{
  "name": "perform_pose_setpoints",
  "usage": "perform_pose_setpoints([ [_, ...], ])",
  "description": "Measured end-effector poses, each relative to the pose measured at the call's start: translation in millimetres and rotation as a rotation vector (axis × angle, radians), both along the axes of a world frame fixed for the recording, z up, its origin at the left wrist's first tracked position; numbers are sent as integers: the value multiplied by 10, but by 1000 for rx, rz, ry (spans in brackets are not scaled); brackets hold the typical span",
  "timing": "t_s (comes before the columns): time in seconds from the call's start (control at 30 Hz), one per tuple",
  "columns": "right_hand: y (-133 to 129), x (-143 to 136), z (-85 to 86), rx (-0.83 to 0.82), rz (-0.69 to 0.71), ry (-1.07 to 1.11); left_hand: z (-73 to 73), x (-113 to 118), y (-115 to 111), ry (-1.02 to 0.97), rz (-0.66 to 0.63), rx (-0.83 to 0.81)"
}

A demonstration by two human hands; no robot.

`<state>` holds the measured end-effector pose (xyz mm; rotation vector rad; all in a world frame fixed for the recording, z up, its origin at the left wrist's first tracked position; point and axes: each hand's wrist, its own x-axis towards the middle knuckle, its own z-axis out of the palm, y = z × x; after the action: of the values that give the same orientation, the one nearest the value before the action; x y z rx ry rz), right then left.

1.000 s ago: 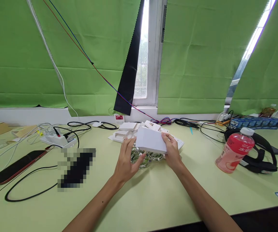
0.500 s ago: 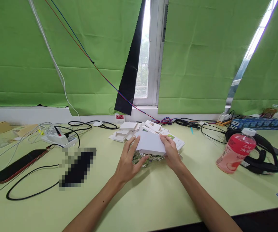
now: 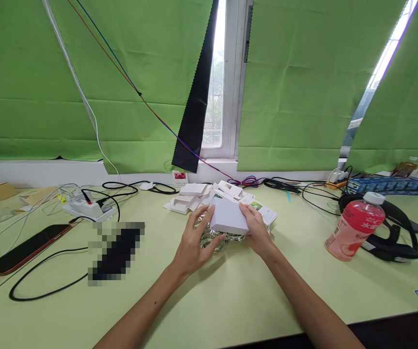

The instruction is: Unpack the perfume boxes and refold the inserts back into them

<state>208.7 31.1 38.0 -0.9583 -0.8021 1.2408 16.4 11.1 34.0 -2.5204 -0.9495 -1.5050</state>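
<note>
A plain white box [image 3: 230, 216] is held above the table in front of me, its near side tilted down. My right hand [image 3: 257, 227] grips its right end, with the thumb on top. At the left end, my left hand [image 3: 194, 238] curls around it, index fingertip against the edge and thumb below the front side. Under the box are clear, shiny plastic pieces [image 3: 209, 238], partly hidden by my left hand and the box. Behind lies a pile of white cardboard boxes [image 3: 193, 190], some with printed pictures.
A pink drink bottle [image 3: 354, 227] stands at the right, before a black headset strap [image 3: 400, 242]. On the left lie a phone [image 3: 27, 249], a power strip [image 3: 88, 208] and a pixelated dark object [image 3: 116, 254] with a looped cable. Black cables [image 3: 281, 185] run along the wall.
The white box has turned slightly, its left end shifting a little right, uncovering more of the pile behind. Both hands stay almost in place.
</note>
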Motion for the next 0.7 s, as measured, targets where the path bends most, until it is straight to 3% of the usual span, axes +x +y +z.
perform_pose_setpoints([
  [0.37,-38,-24,47,-22,41,1,46,-3,-40,-67,-62,-91],
  [0.7,-39,-28,30,-23,85,-85,-23,-16,-13,-145,-83,-154],
])
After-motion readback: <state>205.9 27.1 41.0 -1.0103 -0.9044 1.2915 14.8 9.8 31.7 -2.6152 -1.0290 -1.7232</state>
